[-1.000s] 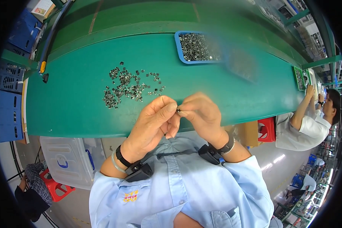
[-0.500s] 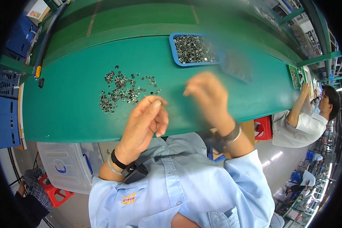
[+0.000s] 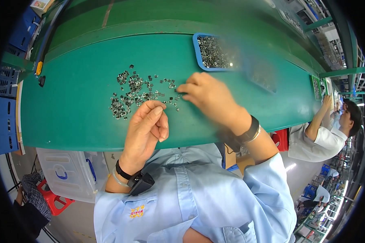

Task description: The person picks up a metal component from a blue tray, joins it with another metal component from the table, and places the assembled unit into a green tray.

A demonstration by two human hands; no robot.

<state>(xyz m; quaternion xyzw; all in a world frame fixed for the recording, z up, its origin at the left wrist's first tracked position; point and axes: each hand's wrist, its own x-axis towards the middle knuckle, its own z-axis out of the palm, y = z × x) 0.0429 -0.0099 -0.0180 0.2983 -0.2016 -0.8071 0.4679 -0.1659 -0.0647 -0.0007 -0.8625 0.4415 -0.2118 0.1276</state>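
Small shiny metal pieces lie loosely scattered on the green table mat. Just below their near edge is my left hand, palm turned inward, thumb and forefinger pinched together; anything between those tips is too small to make out. My right hand reaches in from the right, fingers bent and drawn together at the scatter's right edge. Slight blur hides whether a piece sits between its fingertips. Beyond that hand, a blue-rimmed tray holds a heap of similar metal pieces.
A hazy, blurred patch covers the tray's right part and the mat beside it. A yellow-and-black tool lies at the far left. Blue crates stand left of the table, a clear lidded box below. At right, a co-worker sits near a green tray.
My right hand has moved left to the edge of the scattered pieces. My left hand has shifted slightly left, still pinched. The view has turned a little.
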